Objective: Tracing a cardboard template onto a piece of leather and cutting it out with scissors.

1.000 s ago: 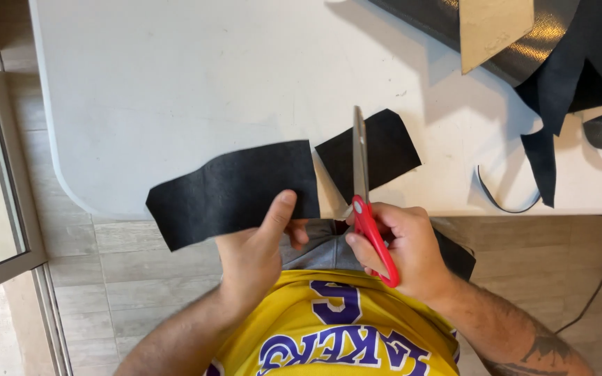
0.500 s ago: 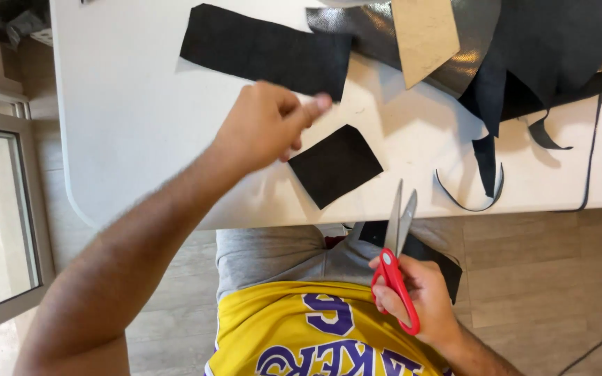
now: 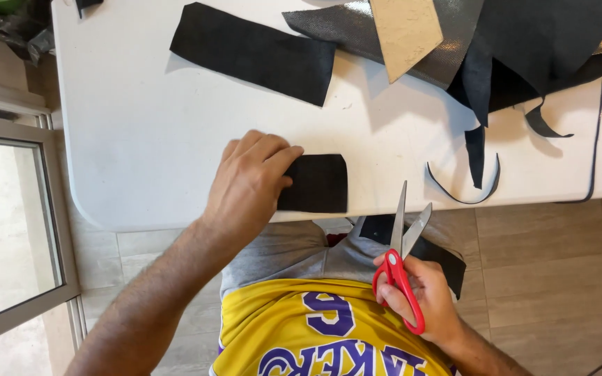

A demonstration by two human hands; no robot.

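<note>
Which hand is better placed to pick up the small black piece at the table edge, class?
The left hand. It already rests on the small black piece, fingers on its near end. The right hand is below the table edge, holding the open red scissors.

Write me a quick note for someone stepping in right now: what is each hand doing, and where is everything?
Left hand: flat on the small black piece at the near edge of the white table, pressing it down.
Right hand: grip on the red-handled scissors, blades part open, pointing up, off the table edge over the lap.
Done: a long black strip lies cut at the far side.
Elsewhere: a heap of dark sheets with a tan piece on top, thin trimmings near the edge.
Left: the small piece is not between the blades.
</note>
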